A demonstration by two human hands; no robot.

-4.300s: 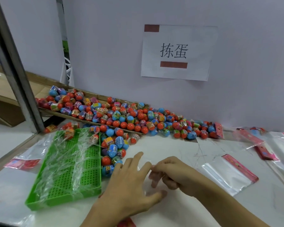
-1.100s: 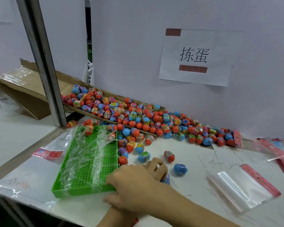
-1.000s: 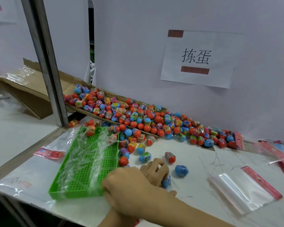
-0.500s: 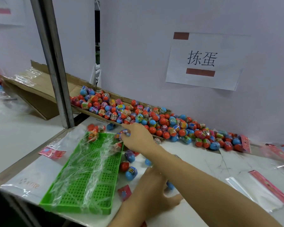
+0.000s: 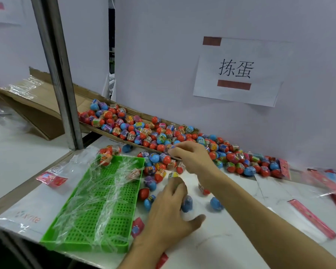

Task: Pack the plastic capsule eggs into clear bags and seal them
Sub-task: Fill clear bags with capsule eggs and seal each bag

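Eggs (image 5: 149, 133) lay heaped on a sloping cardboard chute (image 5: 47, 105) against the wall and spilled onto the table (image 5: 231, 235), with a few loose ones by the hands. The right hand (image 5: 192, 158) reached to the foot of the heap and pinched one egg at its fingertips. The left hand (image 5: 171, 212) rested over a blue egg (image 5: 187, 203), fingers curved on it; whether it gripped, I could not tell.

Pulling an egg from the heap's foot could have loosened those above, sending more rolling across the table. The loose eggs by the left hand could have been knocked away.

Eggs lay every way, long axes mixed, most tipped on their sides. A green tray (image 5: 97, 210) draped in film sat left; clear bags (image 5: 308, 220) lay right, unfilled.
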